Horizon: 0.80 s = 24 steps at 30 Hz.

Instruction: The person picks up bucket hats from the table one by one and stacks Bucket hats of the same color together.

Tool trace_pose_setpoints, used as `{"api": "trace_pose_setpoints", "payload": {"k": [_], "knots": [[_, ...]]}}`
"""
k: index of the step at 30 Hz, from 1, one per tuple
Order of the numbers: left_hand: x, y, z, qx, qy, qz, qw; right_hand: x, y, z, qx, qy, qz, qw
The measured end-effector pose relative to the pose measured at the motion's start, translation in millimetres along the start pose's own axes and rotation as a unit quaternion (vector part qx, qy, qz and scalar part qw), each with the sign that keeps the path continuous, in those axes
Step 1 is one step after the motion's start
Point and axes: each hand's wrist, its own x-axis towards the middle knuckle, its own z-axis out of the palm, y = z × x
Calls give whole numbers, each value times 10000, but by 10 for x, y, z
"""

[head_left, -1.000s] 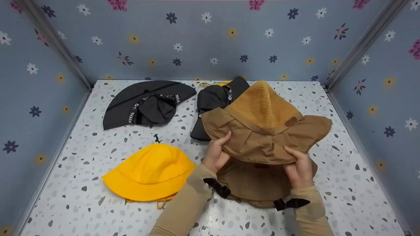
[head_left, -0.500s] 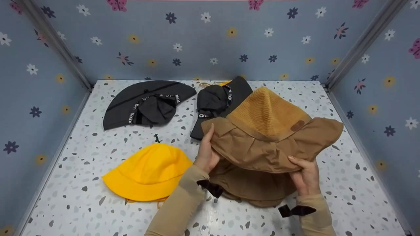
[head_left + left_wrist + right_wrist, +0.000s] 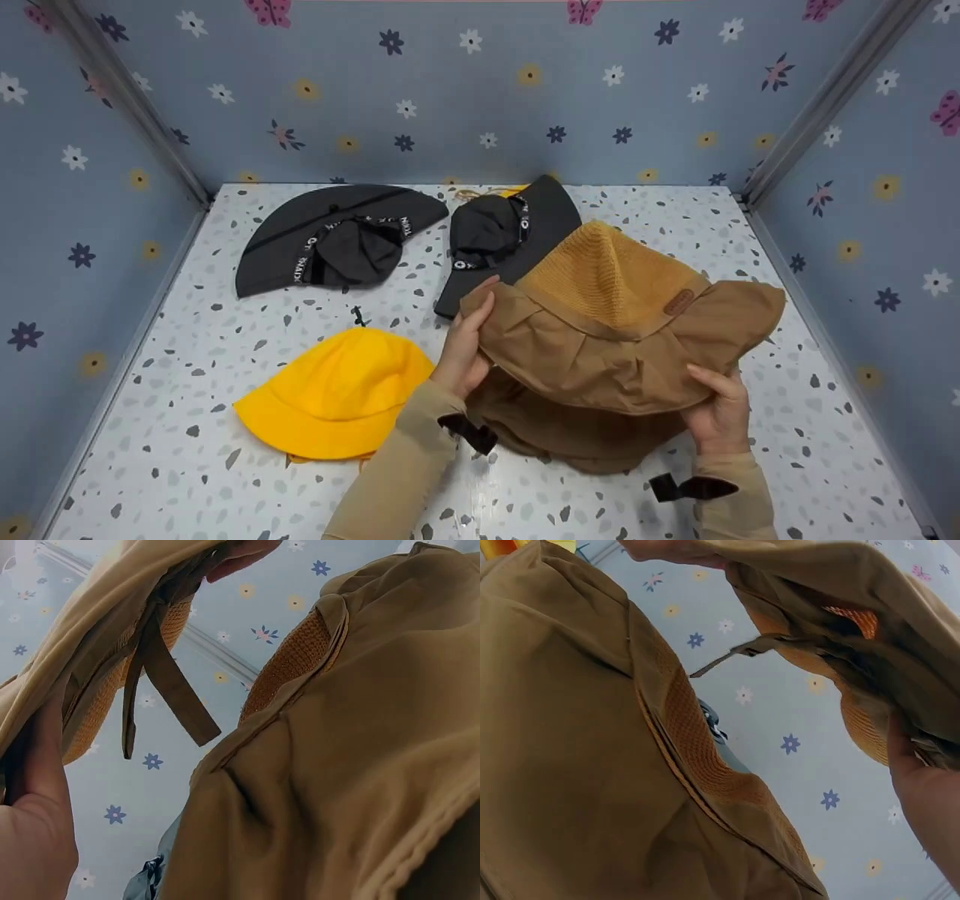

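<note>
Both hands hold up a brown sun hat (image 3: 577, 367) with a mustard knit crown, a pleated brim and a small leather tag. My left hand (image 3: 466, 352) pinches the brim's left edge, thumb on top. On the right side, my right hand (image 3: 721, 412) pinches the brim's lower edge the same way. A second brown hat (image 3: 536, 431) lies beneath, partly covered by the held one. From below, the left wrist view shows a fabric strap (image 3: 176, 694) dangling from the held hat's underside. The lower hat's mustard knit crown (image 3: 694, 739) shows in the right wrist view.
A yellow bucket hat (image 3: 349, 390) rests left of the left forearm. Two black wide-brimmed hats, one at back left (image 3: 285, 244) and one at back centre (image 3: 487, 225), lie on the speckled table (image 3: 172, 360). Flower-patterned panels (image 3: 480, 82) enclose the back and sides.
The held hat has come down and toward the person, its brim spread wider. My left hand has shifted left, my right hand right and downward. More of the back-centre black hat shows.
</note>
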Motion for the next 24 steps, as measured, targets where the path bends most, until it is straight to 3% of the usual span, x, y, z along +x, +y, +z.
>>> {"api": "trace_pose_setpoints", "payload": {"k": [7,12,18,22,24], "knots": [[-57,48,-14,106,95,-6,9999,3,-94,-11,140,298,51,9994],[-126,90,-9,718,379,132,9966,15,-129,-55,-196,429,84,9989],[-194,133,-29,1600,587,234,9851,35,-210,-113,-460,415,164,9979],[-240,165,-49,2065,513,118,9770,44,-268,-118,-1115,957,129,9891],[-265,183,-65,2479,486,83,9675,46,-294,-115,-1518,1308,115,9797]]}}
